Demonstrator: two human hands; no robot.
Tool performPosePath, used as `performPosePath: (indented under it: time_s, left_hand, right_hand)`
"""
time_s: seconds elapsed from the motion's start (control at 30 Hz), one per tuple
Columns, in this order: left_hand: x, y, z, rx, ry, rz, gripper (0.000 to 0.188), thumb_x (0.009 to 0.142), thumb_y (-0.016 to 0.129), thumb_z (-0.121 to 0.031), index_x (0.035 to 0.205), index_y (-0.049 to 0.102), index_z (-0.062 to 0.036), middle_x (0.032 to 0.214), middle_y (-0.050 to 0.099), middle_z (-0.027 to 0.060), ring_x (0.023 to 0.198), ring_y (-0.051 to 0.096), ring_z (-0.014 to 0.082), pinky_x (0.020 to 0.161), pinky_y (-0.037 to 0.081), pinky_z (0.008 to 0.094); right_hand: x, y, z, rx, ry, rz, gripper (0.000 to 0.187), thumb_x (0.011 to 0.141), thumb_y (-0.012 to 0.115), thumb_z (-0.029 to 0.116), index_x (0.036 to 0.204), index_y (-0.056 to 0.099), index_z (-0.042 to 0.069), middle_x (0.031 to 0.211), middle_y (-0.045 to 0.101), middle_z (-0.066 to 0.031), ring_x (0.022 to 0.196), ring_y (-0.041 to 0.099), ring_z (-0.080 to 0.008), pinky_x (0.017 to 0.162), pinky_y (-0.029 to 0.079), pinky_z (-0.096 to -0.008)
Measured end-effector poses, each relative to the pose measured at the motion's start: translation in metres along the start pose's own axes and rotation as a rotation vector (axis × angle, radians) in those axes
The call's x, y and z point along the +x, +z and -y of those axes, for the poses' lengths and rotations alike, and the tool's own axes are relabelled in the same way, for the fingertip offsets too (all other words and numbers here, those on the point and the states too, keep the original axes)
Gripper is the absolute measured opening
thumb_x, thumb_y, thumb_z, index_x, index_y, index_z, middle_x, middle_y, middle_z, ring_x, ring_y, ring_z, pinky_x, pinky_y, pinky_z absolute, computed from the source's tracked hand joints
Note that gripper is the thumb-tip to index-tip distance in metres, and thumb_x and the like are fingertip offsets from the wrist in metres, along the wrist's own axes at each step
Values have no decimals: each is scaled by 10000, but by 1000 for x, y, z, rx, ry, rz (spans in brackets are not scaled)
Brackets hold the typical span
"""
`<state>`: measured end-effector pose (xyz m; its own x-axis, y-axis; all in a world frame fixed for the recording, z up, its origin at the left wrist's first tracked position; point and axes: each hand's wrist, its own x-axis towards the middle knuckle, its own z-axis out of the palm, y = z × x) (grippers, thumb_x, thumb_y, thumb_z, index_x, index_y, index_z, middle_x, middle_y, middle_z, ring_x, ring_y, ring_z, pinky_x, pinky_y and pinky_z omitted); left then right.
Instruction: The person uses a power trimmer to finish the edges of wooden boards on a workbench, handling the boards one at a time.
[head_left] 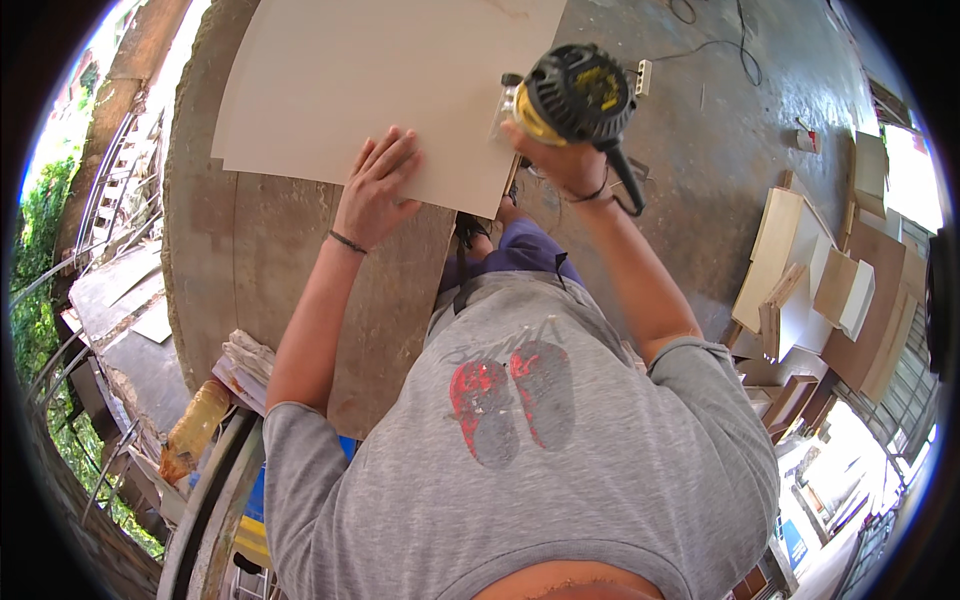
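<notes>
Panel [390, 90]: a flat, smooth, pale cream sheet with straight edges, lying on a round worktop [250, 270] of worn, stained brown boards, its near edge and near right corner over the worktop's surface. Left hand [378, 190] lies flat on the panel close to its near edge, palm down, fingers spread, gripping nothing; a thin dark band circles the wrist. Right hand [560, 160] is wrapped around the body of a compact power tool [572, 95] with a ribbed black cap and yellow housing, standing at the panel's right edge; a black cord [628, 185] hangs from it past the wrist. The tool's base is hidden behind the hand and housing. Right of the panel, on grey concrete floor [700, 170], lies a stack of cut boards [820, 290], pale and brown, well apart from it. Below the worktop's left rim sit folded papers [245, 365] and an amber plastic bottle [195, 425]. The person's grey shirt [520, 470] blocks the view beneath the panel's near right corner.
</notes>
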<state>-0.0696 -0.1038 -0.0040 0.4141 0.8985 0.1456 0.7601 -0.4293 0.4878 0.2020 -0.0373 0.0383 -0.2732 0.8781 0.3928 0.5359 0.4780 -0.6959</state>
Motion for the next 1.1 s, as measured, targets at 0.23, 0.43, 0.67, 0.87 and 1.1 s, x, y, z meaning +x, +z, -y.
performPosePath:
  time_s: [0.23, 0.43, 0.67, 0.87, 1.1]
  left_hand:
    - [0, 2, 3, -10, 18, -24, 580, 629, 727, -110, 1195, 607, -78, 1416, 460, 60, 1368, 351, 245, 1132, 263, 430]
    - [-1, 4, 6, -40, 46, -74, 543, 665, 700, -134, 1200, 619, -86, 1415, 460, 56, 1361, 364, 219, 1143, 242, 416]
    - [5, -4, -17, 30, -39, 73, 694, 683, 719, -294, 1324, 525, -113, 1510, 324, 74, 1428, 219, 275, 1109, 158, 586]
    - [38, 30, -98, 130, -251, 112, 857, 723, 657, -556, 1414, 395, -121, 1557, 151, 157, 1439, 53, 396, 1002, 69, 757]
    - [-2, 58, -87, -125, -555, -703, 959, 768, 703, -477, 1475, 210, -57, 1547, 58, 211, 1439, 8, 383, 1072, 124, 655]
  right_hand:
    - [-81, 44, -13, -76, -40, 73, 331, 704, 781, 292, 975, 684, 128, 905, 693, -13, 824, 667, -178, 742, 530, -316]
    - [-144, 59, 12, 403, 250, 18, 338, 798, 727, 183, 1087, 599, 64, 1028, 623, -62, 963, 605, -195, 869, 484, -320]
    - [-175, 55, 39, 966, 650, -134, 457, 846, 658, 113, 1253, 496, -21, 1204, 588, -136, 1070, 603, -243, 920, 485, -346]
    - [-128, -24, 65, 41, -6, -230, 339, 853, 677, 120, 1165, 570, 40, 1080, 617, -90, 957, 613, -193, 843, 510, -325]
    - [-141, -84, 43, 123, 232, -541, 441, 707, 823, 82, 1090, 610, 30, 1028, 626, -42, 903, 595, -145, 806, 493, -288]
